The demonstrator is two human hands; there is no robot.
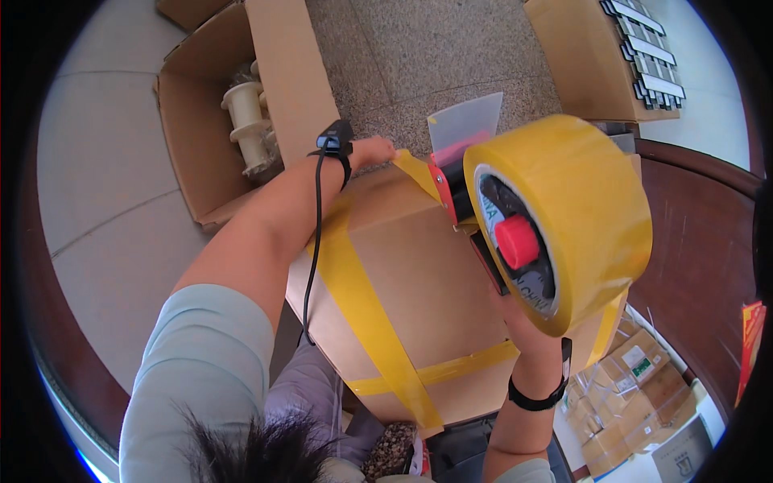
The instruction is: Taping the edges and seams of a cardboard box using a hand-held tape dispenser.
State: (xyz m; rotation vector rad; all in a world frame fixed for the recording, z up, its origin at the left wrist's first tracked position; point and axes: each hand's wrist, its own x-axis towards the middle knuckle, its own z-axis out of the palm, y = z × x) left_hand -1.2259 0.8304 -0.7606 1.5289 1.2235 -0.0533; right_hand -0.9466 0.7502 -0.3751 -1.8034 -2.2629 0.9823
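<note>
A cardboard box (427, 282) stands in front of me, with strips of yellow packing tape (366, 310) crossing its top. My right hand (519, 322) grips the handle of a tape dispenser (517, 241) with a red knob and a big yellow roll. The roll hides most of those fingers. A short length of tape (417, 173) stretches from the dispenser to my left hand (374, 150), at the box's far edge. The left fingers are closed at the tape's end, their tips partly hidden. A clear plastic flap (467, 125) sticks up from the dispenser.
At the far left an open carton (209, 121) holds cream spools (248, 121). Another carton (580, 56) stands at the far right, near stacked metal-framed parts (648, 52). Taped boxes (636, 386) lie at lower right, beyond a dark red surface (684, 233). A black cable (314, 241) hangs from my left wrist.
</note>
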